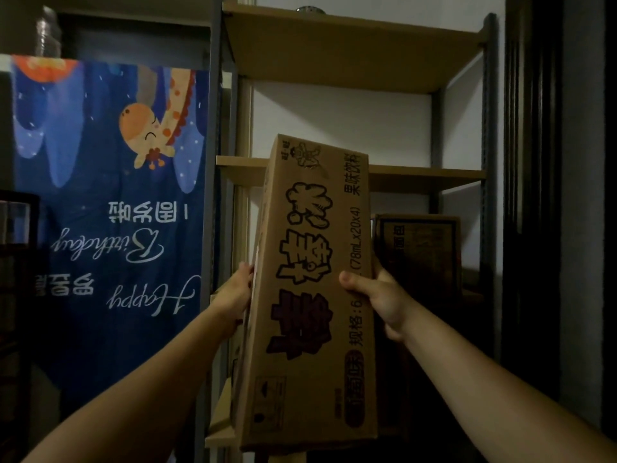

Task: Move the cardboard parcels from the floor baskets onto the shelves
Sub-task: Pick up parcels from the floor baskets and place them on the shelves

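While both bare forearms reach up from the bottom corners of the view, the hands hold one cardboard parcel (310, 295) between them.

- Left hand (235, 295): palm laid against the parcel's left side face, fingers fairly straight and pointing up, pressing inward. The fingertips are lost at the box edge.
- Right hand (380, 299): thumb hooked over the printed front face, the other fingers wrapped round the right edge and out of sight behind it. A firm grip.
- Parcel: long carton held on end with its top leaning away, flaps closed, contents not visible. Bold black characters and a small cartoon figure are printed on the front. Its top end overlaps the front edge of the middle shelf (427, 177), and its bottom end hides the left part of the lower bays. Whether its base rests on a board I cannot tell.
- Shelf unit behind: tan boards on grey metal uprights (489, 128). In the bay under the middle shelf stands a second carton (420, 252), dark-printed, just behind the held parcel's right edge and partly covered by the right hand.
- Top shelf (350, 51), seen from below: a small round shiny object (309, 9) sits near its back edge, too small to identify.
- Left of the unit: a blue birthday banner (110, 212) with a giraffe hangs upside down.
- Far left edge: a dark rack (16, 262), dim, contents unclear.
- Right of the unit: a dark door frame (534, 162).
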A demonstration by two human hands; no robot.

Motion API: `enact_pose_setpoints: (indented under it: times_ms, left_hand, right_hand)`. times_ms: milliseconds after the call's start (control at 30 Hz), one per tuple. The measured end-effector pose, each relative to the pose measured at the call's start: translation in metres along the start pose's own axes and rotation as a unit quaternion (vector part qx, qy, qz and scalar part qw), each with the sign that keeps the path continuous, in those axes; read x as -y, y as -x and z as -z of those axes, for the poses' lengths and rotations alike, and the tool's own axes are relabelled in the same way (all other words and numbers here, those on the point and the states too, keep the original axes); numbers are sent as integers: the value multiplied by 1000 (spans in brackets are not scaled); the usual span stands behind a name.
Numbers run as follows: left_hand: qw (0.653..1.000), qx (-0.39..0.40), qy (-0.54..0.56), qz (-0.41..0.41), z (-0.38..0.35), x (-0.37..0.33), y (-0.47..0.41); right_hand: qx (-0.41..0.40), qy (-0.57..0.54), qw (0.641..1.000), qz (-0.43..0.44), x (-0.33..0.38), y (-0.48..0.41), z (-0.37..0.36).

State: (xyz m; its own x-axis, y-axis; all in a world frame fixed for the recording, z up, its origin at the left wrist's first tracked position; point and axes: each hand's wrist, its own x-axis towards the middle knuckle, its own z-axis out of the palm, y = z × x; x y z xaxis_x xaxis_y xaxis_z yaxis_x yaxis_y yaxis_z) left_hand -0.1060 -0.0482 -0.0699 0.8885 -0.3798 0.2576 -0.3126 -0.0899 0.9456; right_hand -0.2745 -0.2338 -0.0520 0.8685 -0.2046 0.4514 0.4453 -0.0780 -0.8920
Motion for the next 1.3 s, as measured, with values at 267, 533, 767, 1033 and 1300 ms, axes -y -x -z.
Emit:
enact_pose_setpoints:
  times_ms: [267,533,767,1033,1300]
  left_hand:
    - [992,26,91,86,16,14,1]
    - [993,-29,80,83,26,30,-9]
    - [981,-103,90,135,24,27,-4]
    - [982,-144,91,81,25,18,1]
    - [994,-104,28,-18,39,2,12]
  right_hand:
    - [25,-31,999,12,4,-1,11]
    - [-23,43,997,60,9,-2,10]
    - [-116,275,949,98,-1,-6,-5]
    - [-93,230,968,30,-12,-15,2]
    - [-185,186,965,17,-17,-17,5]
